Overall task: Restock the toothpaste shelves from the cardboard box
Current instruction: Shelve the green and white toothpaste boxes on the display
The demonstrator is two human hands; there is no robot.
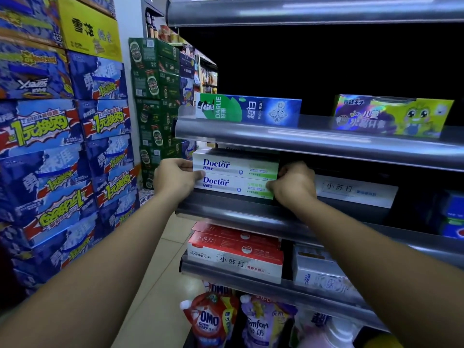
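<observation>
Two white-and-green Doctor toothpaste boxes (pixel 234 175) lie stacked at the left end of the middle shelf (pixel 251 217). My left hand (pixel 175 180) grips their left end, thumb across the front. At their right end my right hand (pixel 295 184) grips them with curled fingers. A green-and-blue Darlie box (pixel 247 109) and a children's toothpaste box (pixel 391 115) stand on the shelf above. Red-and-white toothpaste boxes (pixel 234 252) fill the shelf below. The cardboard box is not in view.
A white toothpaste box (pixel 356 190) lies right of my right hand on the same shelf. Stacked blue drink cartons (pixel 62 159) and green beer cartons (pixel 155 101) line the left of the aisle. Detergent pouches (pixel 213 320) sit at the bottom, by the tiled floor (pixel 160 285).
</observation>
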